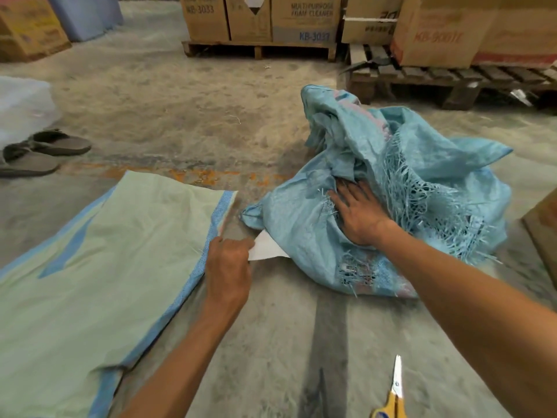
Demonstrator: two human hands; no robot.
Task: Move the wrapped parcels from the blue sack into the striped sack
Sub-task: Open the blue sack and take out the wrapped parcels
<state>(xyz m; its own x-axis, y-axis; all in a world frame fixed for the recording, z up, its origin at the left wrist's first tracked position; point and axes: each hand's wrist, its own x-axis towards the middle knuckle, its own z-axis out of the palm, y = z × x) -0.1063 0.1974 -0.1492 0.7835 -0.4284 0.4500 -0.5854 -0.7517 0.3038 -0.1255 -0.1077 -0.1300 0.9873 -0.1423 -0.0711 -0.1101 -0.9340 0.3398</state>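
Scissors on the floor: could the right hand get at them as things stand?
Probably yes: the scissors lie on bare floor with nothing over them, and the right hand only rests flat on the blue sack, holding nothing.

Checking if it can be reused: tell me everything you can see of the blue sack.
The blue sack looks like light blue woven plastic, crumpled and slumped on the floor, right of the striped sack. Its side is torn, with holes and frayed strands. The right hand presses flat on it; a white parcel pokes out at its lower left edge, pinched by the left hand.
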